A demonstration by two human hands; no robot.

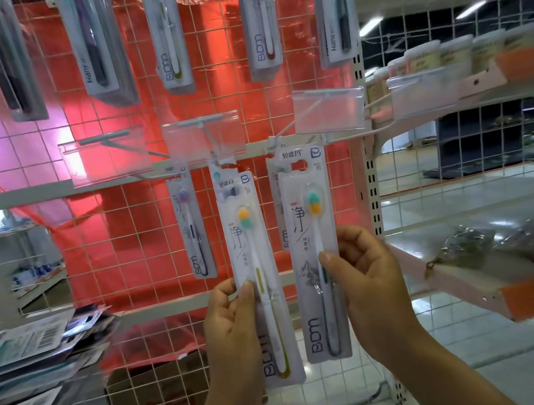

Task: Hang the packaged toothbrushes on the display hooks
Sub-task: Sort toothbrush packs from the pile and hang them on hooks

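The white wire grid (126,248) filled most of what we saw, with a red sheet (136,215) hanging behind it. To the right of the grid stood a pale shelf (462,284) with an orange front edge. At the grid's lower left lay a loose stack of packages (28,349), and a cardboard box (147,400) sat behind the grid's bottom squares. Along the top of the grid hung a row of packaged toothbrushes (97,45). In front of the grid's middle, two more packs were held upright, side by side and apart. The left hand (230,330) had its grip closed on the yellow-handled pack (262,268), thumb on the front and fingers curled behind the lower half. That pack's top reached up under a clear tag holder (202,136) at the grid's cross rail (94,183), and we could not tell whether it hung there. The right hand (368,290) pinched the dark-handled pack (306,247) in its grip the same way, the hang hole just below the rail and showing red through it. Against the grid behind these hung a purple-bristled pack (191,229) and another, half hidden.
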